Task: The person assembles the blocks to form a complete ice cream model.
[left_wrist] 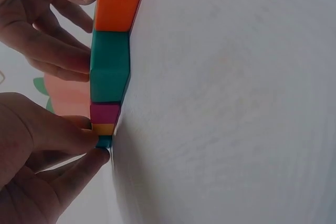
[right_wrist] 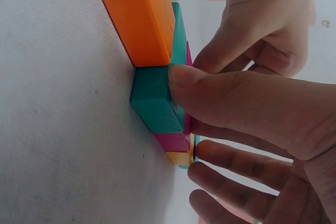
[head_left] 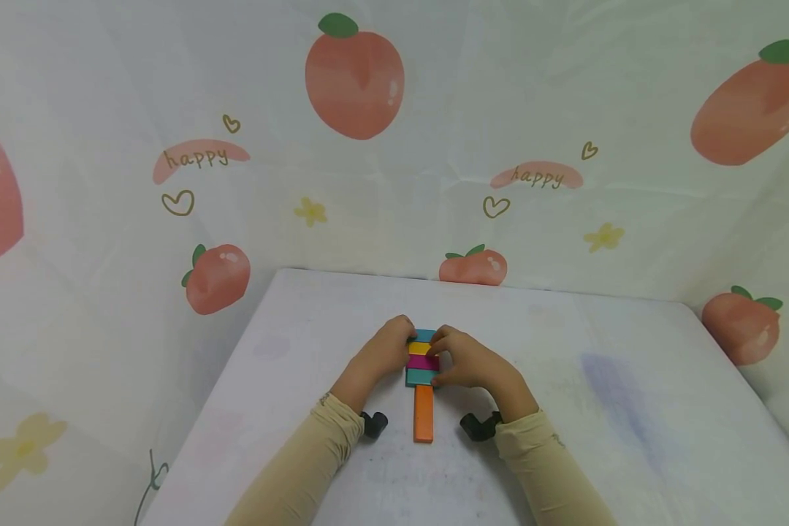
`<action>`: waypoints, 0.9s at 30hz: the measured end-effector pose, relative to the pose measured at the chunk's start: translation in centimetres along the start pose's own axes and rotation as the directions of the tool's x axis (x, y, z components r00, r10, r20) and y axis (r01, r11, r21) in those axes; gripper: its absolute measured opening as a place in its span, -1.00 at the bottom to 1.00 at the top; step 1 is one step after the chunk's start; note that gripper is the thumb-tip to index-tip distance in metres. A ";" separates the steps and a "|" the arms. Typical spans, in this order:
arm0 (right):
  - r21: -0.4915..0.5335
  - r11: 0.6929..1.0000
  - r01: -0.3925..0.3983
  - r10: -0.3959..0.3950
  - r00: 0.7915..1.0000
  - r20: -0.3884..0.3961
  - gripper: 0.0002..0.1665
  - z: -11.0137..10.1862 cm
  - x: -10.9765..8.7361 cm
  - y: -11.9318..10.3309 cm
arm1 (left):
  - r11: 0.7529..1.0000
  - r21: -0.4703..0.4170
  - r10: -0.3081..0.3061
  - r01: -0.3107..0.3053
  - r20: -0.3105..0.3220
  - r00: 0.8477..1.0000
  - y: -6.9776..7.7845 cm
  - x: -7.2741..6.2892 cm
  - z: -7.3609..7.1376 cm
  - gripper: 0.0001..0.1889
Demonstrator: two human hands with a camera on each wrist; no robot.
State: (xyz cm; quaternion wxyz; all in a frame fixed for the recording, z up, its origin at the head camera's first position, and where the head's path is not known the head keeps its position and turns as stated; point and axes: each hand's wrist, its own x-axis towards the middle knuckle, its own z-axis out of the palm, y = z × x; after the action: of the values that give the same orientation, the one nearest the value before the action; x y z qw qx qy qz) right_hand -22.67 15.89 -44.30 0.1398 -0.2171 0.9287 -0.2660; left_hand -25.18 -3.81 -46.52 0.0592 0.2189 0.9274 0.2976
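Observation:
An orange block (head_left: 424, 415) lies lengthwise on the table, its far end against a teal block (head_left: 421, 377) laid crosswise. Beyond the teal one, a magenta block (head_left: 423, 361), a yellow block (head_left: 419, 348) and a blue block (head_left: 425, 335) lie side by side in a row. My left hand (head_left: 391, 347) is at the left of the row, thumb and a finger around the left end of the blue block. From the right, my right hand (head_left: 467, 358) touches the row. Its thumb (right_wrist: 189, 77) rests on the teal block's near edge; the other fingers spread loosely by the far blocks.
A white cloth covers the tabletop (head_left: 237, 438), with a bluish smudge on the right. Behind it hangs a white fruit-print curtain (head_left: 408, 204). Black fittings (head_left: 480, 427) show at both wrists. A thin dark cord (head_left: 150, 478) hangs at the lower left.

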 end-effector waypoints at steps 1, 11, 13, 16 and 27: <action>0.001 1.000 0.000 0.000 1.000 0.000 -0.57 0.0 0.0 0.0 | 1.000 0.003 0.007 -0.007 0.000 1.000 0.0 0.0 0.0 -0.65; -0.005 1.000 0.004 -0.004 1.000 0.003 -0.57 -0.1 0.1 -0.1 | 1.000 0.012 0.014 -0.014 0.010 1.000 0.2 0.1 -0.1 -0.64; -0.008 1.000 0.005 -0.005 1.000 0.005 -0.56 -0.1 0.1 -0.1 | 1.000 0.008 0.010 -0.010 0.014 1.000 0.3 0.0 -0.2 -0.63; -0.010 1.000 0.008 -0.008 1.000 0.003 -0.56 -0.1 0.2 -0.1 | 1.000 0.014 0.025 -0.025 0.014 1.000 0.3 0.0 -0.2 -0.63; -0.004 1.000 0.002 -0.002 1.000 -0.005 -0.57 0.1 0.0 0.1 | 1.000 -0.014 0.028 -0.028 0.038 0.999 0.1 -0.5 -0.1 -0.65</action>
State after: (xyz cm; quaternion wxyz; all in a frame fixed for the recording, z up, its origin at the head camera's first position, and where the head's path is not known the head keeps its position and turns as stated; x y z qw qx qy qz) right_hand -22.70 15.91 -44.42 0.1369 -0.2175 0.9294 -0.2650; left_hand -24.77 -4.02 -46.41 0.0744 0.2372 0.9208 0.3005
